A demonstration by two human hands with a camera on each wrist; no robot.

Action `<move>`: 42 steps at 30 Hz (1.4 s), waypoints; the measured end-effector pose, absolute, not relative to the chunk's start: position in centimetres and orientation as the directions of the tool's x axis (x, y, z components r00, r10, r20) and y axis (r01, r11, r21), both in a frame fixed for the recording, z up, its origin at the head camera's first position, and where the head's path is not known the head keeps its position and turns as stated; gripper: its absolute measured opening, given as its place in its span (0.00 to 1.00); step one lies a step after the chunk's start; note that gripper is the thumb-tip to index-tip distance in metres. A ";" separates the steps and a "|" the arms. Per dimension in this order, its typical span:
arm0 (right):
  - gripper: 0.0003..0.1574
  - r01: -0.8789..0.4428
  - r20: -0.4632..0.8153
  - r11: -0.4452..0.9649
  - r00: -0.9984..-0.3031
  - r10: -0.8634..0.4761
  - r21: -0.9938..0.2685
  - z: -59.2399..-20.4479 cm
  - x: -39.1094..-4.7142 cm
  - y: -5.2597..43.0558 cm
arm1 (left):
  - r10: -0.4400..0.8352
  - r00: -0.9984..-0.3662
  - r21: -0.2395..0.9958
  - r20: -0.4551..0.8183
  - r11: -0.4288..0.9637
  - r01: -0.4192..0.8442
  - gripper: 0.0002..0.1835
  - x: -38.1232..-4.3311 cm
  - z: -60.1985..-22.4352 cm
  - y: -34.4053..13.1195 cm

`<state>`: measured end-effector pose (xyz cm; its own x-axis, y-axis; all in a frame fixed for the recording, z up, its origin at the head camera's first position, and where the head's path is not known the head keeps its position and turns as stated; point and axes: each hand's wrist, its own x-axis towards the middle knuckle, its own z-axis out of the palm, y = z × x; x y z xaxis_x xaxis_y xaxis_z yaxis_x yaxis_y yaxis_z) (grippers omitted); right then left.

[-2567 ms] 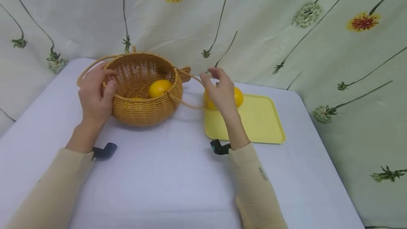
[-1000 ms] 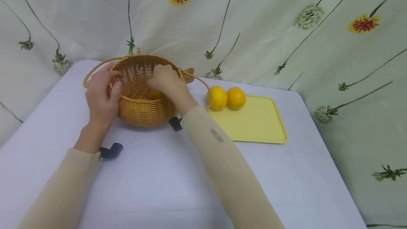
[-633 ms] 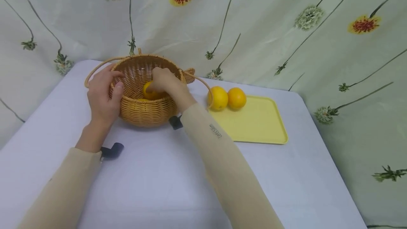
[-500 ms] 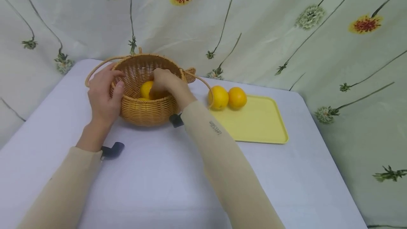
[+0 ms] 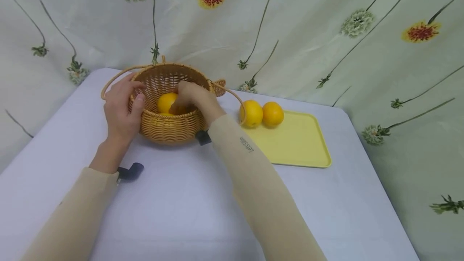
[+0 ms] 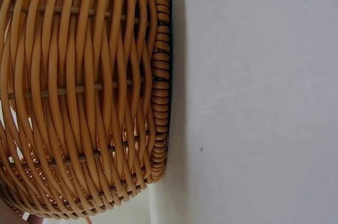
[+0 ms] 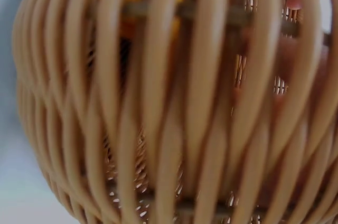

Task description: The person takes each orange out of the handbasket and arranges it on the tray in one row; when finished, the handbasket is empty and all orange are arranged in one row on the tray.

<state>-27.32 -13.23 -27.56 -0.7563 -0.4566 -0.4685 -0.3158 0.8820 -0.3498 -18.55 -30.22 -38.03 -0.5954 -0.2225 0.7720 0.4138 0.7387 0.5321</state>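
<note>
A round wicker basket (image 5: 172, 128) stands at the back left, its looped handles folded out to the sides. My left hand (image 5: 123, 102) holds the basket's left rim, thumb at the front and fingers over the edge. Inside lies an orange (image 5: 167, 101), with a sliver of another yellow-orange fruit (image 5: 166, 114) in front of it. My right hand (image 5: 190, 95) reaches down into the basket and touches the orange's right side. Its fingertips are mostly hidden, so its grip is unclear. The right wrist view shows the weave (image 7: 158, 102) close up, with orange colour and blurred fingers behind it.
A yellow tray (image 5: 297, 144) lies to the right of the basket. Two oranges sit side by side at its back left: one (image 5: 251, 112) behind a handle loop, the other (image 5: 273, 114) beside it. Behind the white-covered table (image 5: 181, 208) hangs a flower-print cloth (image 5: 301, 19).
My right hand has come from beside the tray's oranges into the basket. The orange inside has shifted left from under that hand. My left hand keeps its hold on the rim.
</note>
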 end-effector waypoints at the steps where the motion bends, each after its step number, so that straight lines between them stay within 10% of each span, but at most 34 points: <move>1: 0.46 -0.324 -0.467 0.872 -0.747 -0.474 -0.367 -27.7 -27.4 -13.3 | -0.222 -0.599 0.533 0.770 0.739 0.411 0.31 -18.5 -38.1 -30.3; 8: 0.46 -0.409 -0.453 0.782 -0.648 -0.612 -0.470 -28.5 -28.2 -13.6 | -0.221 -0.583 0.527 0.782 0.734 0.429 0.30 -18.5 -38.1 -30.2; 23: 0.47 -0.434 -0.232 0.803 -0.801 -0.551 -0.408 -28.9 -28.1 -13.9 | -0.226 -0.567 0.524 0.792 0.728 0.442 0.31 -18.5 -38.0 -30.2; 42: 0.50 -0.583 0.121 0.630 -0.776 -0.619 -0.513 -25.9 -25.3 -9.4 | -0.232 -0.562 0.526 0.794 0.727 0.441 0.30 -18.8 -38.0 -30.1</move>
<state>-25.30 -9.41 -25.94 -0.7758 -0.6192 0.1212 -0.5829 0.6298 -0.5134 -18.80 -30.08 -37.95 -0.5622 -0.2324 0.7937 0.4414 0.7273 0.5256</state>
